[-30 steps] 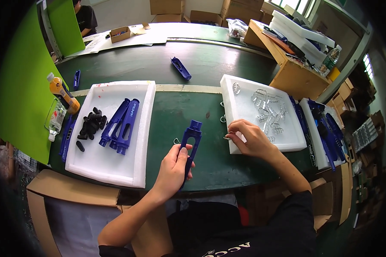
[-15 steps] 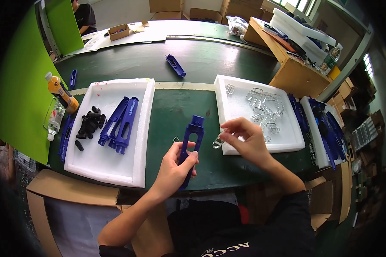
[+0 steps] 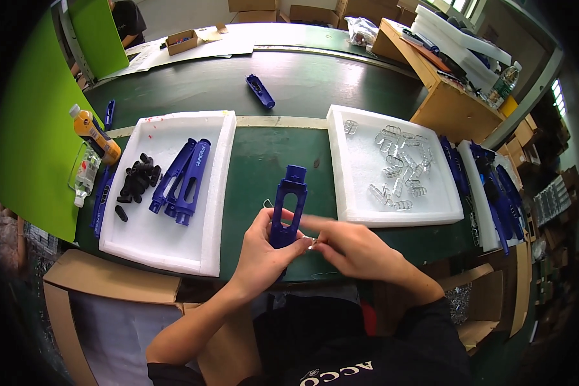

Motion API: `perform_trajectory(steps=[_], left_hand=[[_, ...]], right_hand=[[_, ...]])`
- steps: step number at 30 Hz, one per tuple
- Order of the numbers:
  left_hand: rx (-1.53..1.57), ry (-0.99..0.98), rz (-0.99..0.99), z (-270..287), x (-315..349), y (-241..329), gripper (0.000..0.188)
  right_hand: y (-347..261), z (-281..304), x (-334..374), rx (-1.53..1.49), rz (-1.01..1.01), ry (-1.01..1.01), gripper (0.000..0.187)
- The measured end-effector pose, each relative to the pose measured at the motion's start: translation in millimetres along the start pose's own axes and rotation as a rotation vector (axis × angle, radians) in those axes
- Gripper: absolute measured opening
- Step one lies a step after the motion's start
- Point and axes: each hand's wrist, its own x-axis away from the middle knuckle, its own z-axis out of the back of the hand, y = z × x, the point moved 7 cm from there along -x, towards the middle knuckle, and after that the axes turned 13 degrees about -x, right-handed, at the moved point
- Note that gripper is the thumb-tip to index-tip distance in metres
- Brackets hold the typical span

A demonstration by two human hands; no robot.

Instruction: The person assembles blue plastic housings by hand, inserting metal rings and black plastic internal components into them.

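My left hand [image 3: 257,254] is wrapped round a blue plastic housing [image 3: 294,175], a hollow tube with a long oval window and a narrower top end, held upright. Past the fingers of that hand pokes a small thin loop [image 3: 267,203]; its lower part is hidden. Close against the housing's right side, my right hand [image 3: 360,252] pinches a small clear plastic piece [image 3: 312,244], mostly covered by the fingertips. The right index finger is blurred and reaches toward the housing's window.
Left, a white foam tray [image 3: 210,193] holds blue housings [image 3: 196,177] and black caps [image 3: 135,180]. Right, another foam tray [image 3: 360,174] carries clear plastic pieces [image 3: 399,154]. Bottles [image 3: 96,135] stand far left. One blue housing [image 3: 260,91] lies further back; a wooden shelf [image 3: 453,103] stands at right.
My right hand has moved left and nearer to me, bringing the clear piece from beside the right tray to the housing. The left hand still grips the housing.
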Motion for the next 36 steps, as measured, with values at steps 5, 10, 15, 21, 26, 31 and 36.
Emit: perform_trajectory(steps=[5,10,15,21,26,31,36], left_hand=[[-0.389,-0.013,0.008,2,0,-9,0.04],[-0.038,-0.065,0.155,4,-3,-12,0.037],[-0.009,-0.137,0.126,-3,0,-11,0.044],[0.018,-0.132,0.123,-6,0,-14,0.047],[0.019,-0.119,0.068,-7,0,-12,0.047],[0.032,-0.108,0.016,-8,3,-9,0.04],[-0.175,0.029,-0.051,-6,4,-1,0.023]], right_hand=[[11,-10,8,0.036,0.022,-0.074,0.033],[32,4,11,-0.22,-0.177,0.153,0.026],[20,27,9,-0.166,0.027,0.503,0.011],[27,15,2,-0.451,0.086,0.644,0.011],[21,14,-6,-0.421,0.082,0.707,0.012],[3,17,-10,-0.046,0.163,0.666,0.015],[-3,23,-15,0.044,0.187,0.606,0.014]])
